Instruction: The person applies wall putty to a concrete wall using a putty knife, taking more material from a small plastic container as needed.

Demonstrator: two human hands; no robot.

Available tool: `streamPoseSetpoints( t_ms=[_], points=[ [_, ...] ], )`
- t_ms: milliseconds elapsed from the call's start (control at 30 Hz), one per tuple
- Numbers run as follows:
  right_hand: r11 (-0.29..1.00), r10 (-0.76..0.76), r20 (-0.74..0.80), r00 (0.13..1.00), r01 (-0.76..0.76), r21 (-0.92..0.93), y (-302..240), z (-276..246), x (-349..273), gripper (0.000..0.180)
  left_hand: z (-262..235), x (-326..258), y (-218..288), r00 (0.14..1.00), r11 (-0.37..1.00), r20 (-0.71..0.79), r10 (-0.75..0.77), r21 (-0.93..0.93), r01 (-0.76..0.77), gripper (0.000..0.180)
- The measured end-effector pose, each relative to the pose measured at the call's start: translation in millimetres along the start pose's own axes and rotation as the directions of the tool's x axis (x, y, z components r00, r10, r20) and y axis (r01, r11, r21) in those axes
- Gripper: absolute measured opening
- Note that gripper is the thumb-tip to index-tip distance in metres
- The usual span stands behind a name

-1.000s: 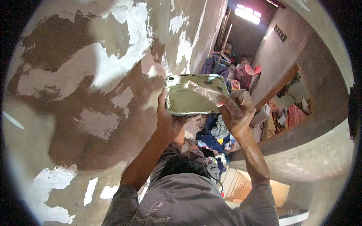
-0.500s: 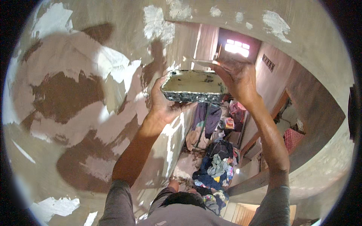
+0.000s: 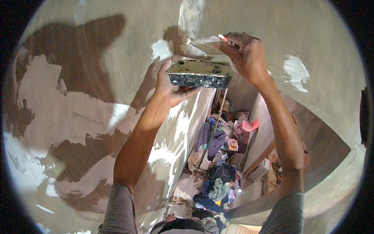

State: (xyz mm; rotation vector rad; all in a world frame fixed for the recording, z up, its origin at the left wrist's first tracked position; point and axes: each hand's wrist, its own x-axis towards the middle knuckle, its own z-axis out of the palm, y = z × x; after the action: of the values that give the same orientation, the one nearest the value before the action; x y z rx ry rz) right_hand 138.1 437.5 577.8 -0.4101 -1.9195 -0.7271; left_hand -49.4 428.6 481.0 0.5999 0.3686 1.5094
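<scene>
My left hand [image 3: 168, 89] grips a black rectangular mud pan [image 3: 199, 81] from its left end and underside. The pan is smeared with white filler and has a pale inside with dark marks. My right hand [image 3: 249, 56] is closed around a wide putty knife [image 3: 208, 45], whose flat blade points left just above the pan's far rim. Blade and pan look apart. Past the knife, a white filler strip [image 3: 191, 17] and a smaller white patch [image 3: 161, 50] show on the grey-brown surface. Another white patch [image 3: 297, 73] lies right of my right hand.
The wall at left [image 3: 78, 121] carries pinkish and brown patches and shadows of my arms. Below lies a heap of clothes [image 3: 218, 191] on the floor. A pole [image 3: 213, 134] leans beside dark hanging cloth [image 3: 210, 140]. A pink-red object [image 3: 250, 125] sits farther back.
My view has tilted up, showing more of the patched surface above. Both hands sit higher in view, and the knife has risen away from the pan, its blade face now showing.
</scene>
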Motion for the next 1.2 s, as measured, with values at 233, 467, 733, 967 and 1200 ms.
streamPoseSetpoints(
  t_ms=[233,467,733,967,1200],
  points=[
    [0.997,0.072,0.061,0.995,-0.071,-0.023,23,27,27,0.023,9,26,21,0.999,0.992,-0.040,0.032,-0.120,-0.037,0.057],
    [0.996,0.086,0.091,0.992,-0.085,-0.009,31,37,33,0.023,11,28,30,0.995,0.998,-0.074,0.066,0.027,-0.064,0.059],
    [0.995,0.096,0.076,0.992,-0.093,-0.037,21,41,40,0.024,6,31,27,0.991,0.990,0.032,0.131,0.050,-0.133,0.062],
    [0.995,0.088,0.081,0.993,-0.085,-0.047,30,48,49,0.024,1,42,25,0.940,0.932,0.157,0.303,0.157,-0.327,0.056],
    [0.990,0.123,0.107,0.987,-0.129,0.050,37,48,83,0.019,-9,66,25,0.976,0.962,0.099,0.194,0.175,-0.209,0.051]
  ],
)
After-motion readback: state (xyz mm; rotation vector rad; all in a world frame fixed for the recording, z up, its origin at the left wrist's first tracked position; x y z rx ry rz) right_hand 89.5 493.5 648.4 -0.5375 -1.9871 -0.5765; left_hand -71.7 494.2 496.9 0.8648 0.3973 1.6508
